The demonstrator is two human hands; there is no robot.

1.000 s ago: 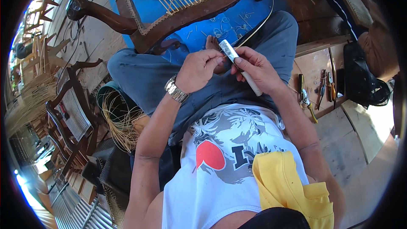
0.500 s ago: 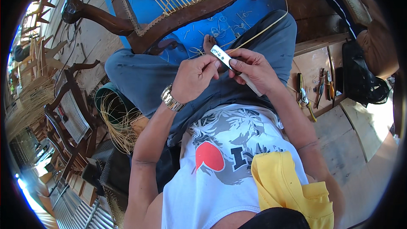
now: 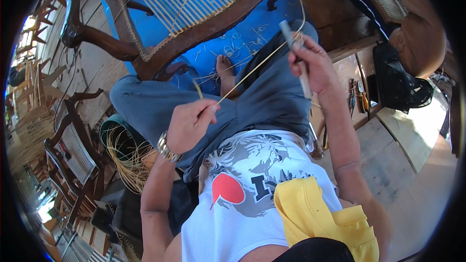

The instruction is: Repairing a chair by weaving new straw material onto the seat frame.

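Note:
A thin cane strand (image 3: 252,71) runs taut and slanting between my two hands above my lap. Its near end is pinched between the thumb and fingers of my left hand (image 3: 191,122). My right hand (image 3: 314,65), higher and to the right, is closed around a knife (image 3: 286,33) with a pale handle; motion smears its blade. The strand passes at the knife, and its further length loops up toward the chair. Ahead stands a dark wooden chair frame (image 3: 213,21), its seat strung with parallel cane strands (image 3: 189,1).
Cane offcuts lie on a blue sheet (image 3: 204,53) under the chair. A green bucket (image 3: 108,127) with loose cane strands stands at my left, near another chair (image 3: 73,150). Pliers (image 3: 362,98) and a black bag (image 3: 400,80) lie right. Another person's leg (image 3: 420,43) is at the far right.
My hands have moved apart, the left toward me and leftward, the right up and away. The strand is now stretched between them. The view has shifted slightly.

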